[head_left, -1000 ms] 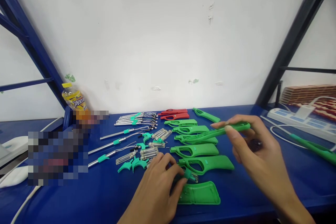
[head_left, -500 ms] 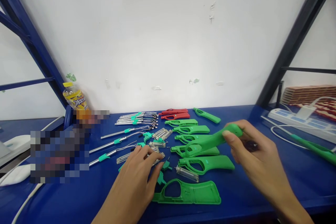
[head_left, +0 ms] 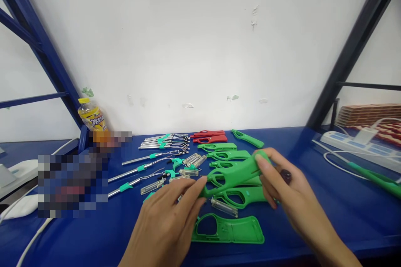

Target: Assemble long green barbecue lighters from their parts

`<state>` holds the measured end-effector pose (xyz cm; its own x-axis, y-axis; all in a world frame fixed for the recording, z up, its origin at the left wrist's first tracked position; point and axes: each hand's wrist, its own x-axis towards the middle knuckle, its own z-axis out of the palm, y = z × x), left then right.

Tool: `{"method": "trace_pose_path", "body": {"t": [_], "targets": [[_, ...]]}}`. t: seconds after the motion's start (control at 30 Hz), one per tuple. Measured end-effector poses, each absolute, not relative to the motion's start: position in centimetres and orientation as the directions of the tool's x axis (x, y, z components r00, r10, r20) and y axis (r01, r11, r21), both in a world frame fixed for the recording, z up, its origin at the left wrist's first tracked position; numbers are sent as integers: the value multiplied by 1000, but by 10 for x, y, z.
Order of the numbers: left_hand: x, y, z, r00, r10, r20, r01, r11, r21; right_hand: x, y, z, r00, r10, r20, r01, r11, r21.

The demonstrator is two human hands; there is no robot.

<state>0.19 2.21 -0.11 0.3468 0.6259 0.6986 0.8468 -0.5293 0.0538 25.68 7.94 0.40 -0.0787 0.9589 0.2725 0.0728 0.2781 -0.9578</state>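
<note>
Head view of a blue worktop [head_left: 313, 225] set against a white wall; both hands meet over its middle. The right hand [head_left: 291, 192] is closed round the rear end of a green handle [head_left: 238, 173], thumb on top, holding it tilted just above the worktop; the left hand [head_left: 169, 221] has its fingers [head_left: 192, 194] nearly closed, pinching the handle's front tip.

Directly below lie a clear tube [head_left: 224, 207] and an open half [head_left: 232, 231] with its hollow side up; spare handles [head_left: 219, 147] lie in a row behind, red handles [head_left: 208, 135] beyond them; rods [head_left: 138, 170] fan out to the left, with small teal and clear parts near the left hand. A bottle [head_left: 92, 119] stands far left; a power strip [head_left: 357, 144] sits far right.

Judged risks: the left pinch looks light, so the tip could slip free and the handle swing down onto the tube; the left wrist hangs close over the small parts and could sweep them out of order; the crowded row behind leaves little room to turn the handle without knocking a neighbour.
</note>
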Motion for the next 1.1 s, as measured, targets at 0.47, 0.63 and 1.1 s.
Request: {"method": "trace_pose_path", "body": {"t": [0.47,0.63,1.1], "targets": [[-11,24,-3,395,624,674,858,-513,-28,270,81,10,-262,922,285,440,377,-815],[-20,19,3,471,741,478,823,-564,64,289,74,3,-439,868,232,669,488,-561],[-3,12,-3,432,857,281,836,-498,233,283,55,-7,-522,853,-8,805,489,-337]]}}
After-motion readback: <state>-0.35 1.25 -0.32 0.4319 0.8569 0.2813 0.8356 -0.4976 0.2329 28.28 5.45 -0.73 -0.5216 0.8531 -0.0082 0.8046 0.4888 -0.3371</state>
